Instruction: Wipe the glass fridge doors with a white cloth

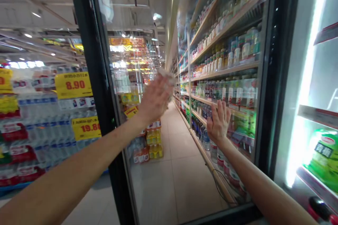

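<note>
Left hand (155, 99) clamped on pale cloth (167, 74), right hand (218, 123) — fingers parted — against glass door (182, 137)

An upright white light strip (306, 95) at the right burns out nearly to pure white and spills onto the green bag (322, 154) beside it. Ceiling lamps (36, 14) show as small hot spots in an otherwise dim, greyish ceiling. The glass pane (105, 0) carries a pale glare at its upper left and veils the shelves (224, 70) behind it. Motion smears the left grip (157, 95); the right grip (218, 121) is sharper. Wide-angle stretching lengthens both forearms towards the lower corners.
</note>
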Action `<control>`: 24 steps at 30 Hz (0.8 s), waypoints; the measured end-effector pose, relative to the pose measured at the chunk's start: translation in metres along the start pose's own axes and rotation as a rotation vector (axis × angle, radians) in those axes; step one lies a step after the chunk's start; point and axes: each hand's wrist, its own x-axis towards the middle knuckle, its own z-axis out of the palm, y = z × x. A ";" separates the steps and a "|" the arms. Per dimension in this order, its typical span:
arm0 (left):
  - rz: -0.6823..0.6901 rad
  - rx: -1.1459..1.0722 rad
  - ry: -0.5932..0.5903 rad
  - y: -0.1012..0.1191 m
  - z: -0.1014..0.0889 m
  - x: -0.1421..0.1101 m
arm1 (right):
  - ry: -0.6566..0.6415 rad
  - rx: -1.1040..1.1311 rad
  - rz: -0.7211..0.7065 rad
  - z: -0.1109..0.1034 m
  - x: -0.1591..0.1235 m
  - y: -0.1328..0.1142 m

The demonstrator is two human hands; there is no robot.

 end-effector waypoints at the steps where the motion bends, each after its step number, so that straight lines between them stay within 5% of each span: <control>1: 0.187 -0.025 -0.078 0.009 0.002 -0.004 | 0.002 0.006 -0.003 0.000 0.000 0.000; 3: 0.427 -0.048 -0.184 0.018 0.006 -0.005 | 0.005 0.008 -0.011 -0.001 0.001 0.001; 4: 0.435 -0.040 -0.199 0.016 0.006 0.000 | 0.003 0.005 -0.016 -0.001 0.001 0.002; 8: -0.083 0.064 -0.060 -0.002 0.004 0.031 | -0.015 0.001 -0.015 -0.002 0.004 0.007; 10: -0.191 0.084 -0.042 0.009 0.008 0.035 | -0.015 0.004 0.006 -0.002 0.004 0.008; 11: -0.130 0.072 -0.068 0.021 0.012 0.032 | -0.012 0.006 0.017 -0.001 0.004 0.009; 14: 0.330 -0.027 -0.223 0.056 0.024 0.019 | -0.008 0.016 0.010 -0.001 0.001 0.010; 16: 0.447 -0.061 -0.290 0.059 0.027 0.024 | -0.005 0.029 -0.018 -0.001 -0.001 0.012; 21: -0.092 -0.001 -0.066 0.026 0.029 0.064 | 0.036 0.063 -0.035 -0.002 -0.004 0.013; 22: -0.108 -0.003 -0.048 0.028 0.030 0.064 | 0.042 0.066 -0.036 -0.002 -0.004 0.013; 24: 0.075 -0.039 -0.115 0.042 0.033 0.054 | 0.047 0.069 -0.040 -0.002 -0.004 0.013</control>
